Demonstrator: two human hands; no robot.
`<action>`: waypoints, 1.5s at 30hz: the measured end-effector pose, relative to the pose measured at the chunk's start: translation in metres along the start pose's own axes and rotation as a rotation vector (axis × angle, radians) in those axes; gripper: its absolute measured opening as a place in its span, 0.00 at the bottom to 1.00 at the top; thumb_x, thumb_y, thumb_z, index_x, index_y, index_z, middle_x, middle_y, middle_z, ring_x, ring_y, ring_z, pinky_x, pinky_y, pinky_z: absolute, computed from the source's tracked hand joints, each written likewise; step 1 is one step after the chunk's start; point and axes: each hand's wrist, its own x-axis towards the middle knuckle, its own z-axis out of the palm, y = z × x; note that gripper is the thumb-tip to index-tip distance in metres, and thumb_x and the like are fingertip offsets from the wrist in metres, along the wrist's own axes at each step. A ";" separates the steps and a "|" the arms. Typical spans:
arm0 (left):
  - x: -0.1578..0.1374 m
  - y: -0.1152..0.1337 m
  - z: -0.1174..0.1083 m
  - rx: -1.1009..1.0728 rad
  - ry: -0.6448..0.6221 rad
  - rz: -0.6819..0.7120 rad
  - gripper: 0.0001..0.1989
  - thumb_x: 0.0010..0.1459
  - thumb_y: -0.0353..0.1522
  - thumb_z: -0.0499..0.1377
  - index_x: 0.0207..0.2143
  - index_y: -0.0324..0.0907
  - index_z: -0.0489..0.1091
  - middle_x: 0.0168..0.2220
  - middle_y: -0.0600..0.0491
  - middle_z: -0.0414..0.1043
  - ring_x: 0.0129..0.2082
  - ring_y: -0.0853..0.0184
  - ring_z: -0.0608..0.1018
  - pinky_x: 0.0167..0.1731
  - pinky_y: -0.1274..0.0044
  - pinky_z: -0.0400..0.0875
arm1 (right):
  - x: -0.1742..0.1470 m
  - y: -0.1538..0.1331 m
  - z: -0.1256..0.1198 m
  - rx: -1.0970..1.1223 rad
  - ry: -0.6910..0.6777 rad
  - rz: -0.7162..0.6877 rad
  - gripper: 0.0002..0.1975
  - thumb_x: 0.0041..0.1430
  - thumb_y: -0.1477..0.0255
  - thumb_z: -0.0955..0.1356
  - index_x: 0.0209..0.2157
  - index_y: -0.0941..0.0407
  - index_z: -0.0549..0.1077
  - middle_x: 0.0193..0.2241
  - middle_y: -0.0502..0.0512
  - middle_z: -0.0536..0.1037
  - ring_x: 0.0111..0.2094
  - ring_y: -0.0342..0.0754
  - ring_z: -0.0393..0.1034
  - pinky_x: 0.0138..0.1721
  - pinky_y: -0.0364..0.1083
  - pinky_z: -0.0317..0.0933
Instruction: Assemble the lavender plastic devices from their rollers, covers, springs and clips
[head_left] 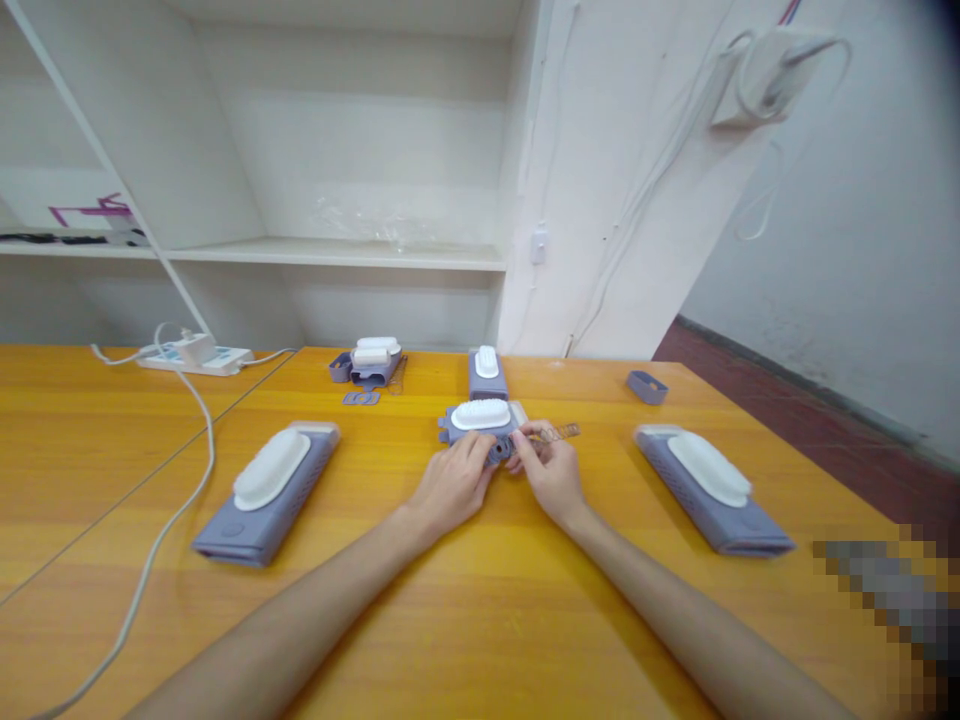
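My left hand (454, 482) is closed, its fingertips pinching a small grey-purple plastic piece (500, 449) with a round hole. My right hand (553, 472) is closed too, thumb and fingers at the other end of that piece. A thin metal coil spring (561, 433) sticks out to the right from my right fingers; its near end is hidden. Just behind both hands lies a grey-purple casing (448, 420) with a white oval bristled brush head (481, 413) on top. Whether my fingers touch the casing I cannot tell.
Similar brush units (289, 490) (716, 490) lie left and right, another (487, 373) behind. Back left are casing parts (367, 375), a flat plate (361, 398) and a spring (399, 375). A grey-purple ring-shaped part (646, 387) sits back right. A power strip (196, 355) trails a white cable (204, 480).
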 end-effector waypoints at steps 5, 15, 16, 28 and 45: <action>0.000 0.000 0.000 -0.006 -0.009 0.010 0.11 0.61 0.31 0.48 0.47 0.44 0.58 0.44 0.50 0.66 0.42 0.65 0.72 0.40 0.74 0.68 | 0.001 0.002 0.000 -0.053 0.003 0.009 0.16 0.53 0.57 0.67 0.33 0.56 0.67 0.20 0.50 0.74 0.21 0.47 0.72 0.23 0.44 0.67; 0.000 0.001 0.000 -0.006 0.006 0.018 0.15 0.59 0.31 0.50 0.49 0.43 0.57 0.43 0.49 0.66 0.41 0.64 0.72 0.39 0.74 0.68 | 0.005 0.007 -0.003 -0.144 -0.004 -0.054 0.13 0.55 0.60 0.65 0.33 0.57 0.70 0.26 0.53 0.76 0.25 0.46 0.72 0.27 0.44 0.68; 0.001 0.002 -0.001 -0.003 0.004 0.016 0.15 0.58 0.31 0.50 0.49 0.43 0.57 0.43 0.50 0.65 0.41 0.64 0.72 0.38 0.74 0.68 | 0.005 0.007 -0.003 -0.112 0.001 -0.050 0.14 0.55 0.60 0.65 0.33 0.57 0.69 0.26 0.53 0.76 0.24 0.46 0.72 0.27 0.44 0.68; 0.001 0.001 -0.001 -0.028 -0.018 0.048 0.18 0.56 0.29 0.50 0.50 0.42 0.56 0.44 0.49 0.68 0.44 0.63 0.72 0.42 0.72 0.68 | 0.013 0.011 -0.005 0.136 -0.005 0.133 0.20 0.53 0.54 0.65 0.32 0.59 0.68 0.25 0.55 0.77 0.17 0.42 0.68 0.20 0.41 0.64; 0.002 -0.002 0.002 0.000 -0.035 -0.014 0.15 0.60 0.39 0.50 0.47 0.43 0.60 0.42 0.49 0.70 0.42 0.62 0.73 0.37 0.73 0.67 | 0.017 0.012 -0.006 0.189 -0.006 0.240 0.19 0.51 0.56 0.67 0.31 0.59 0.69 0.21 0.52 0.76 0.14 0.41 0.67 0.15 0.39 0.61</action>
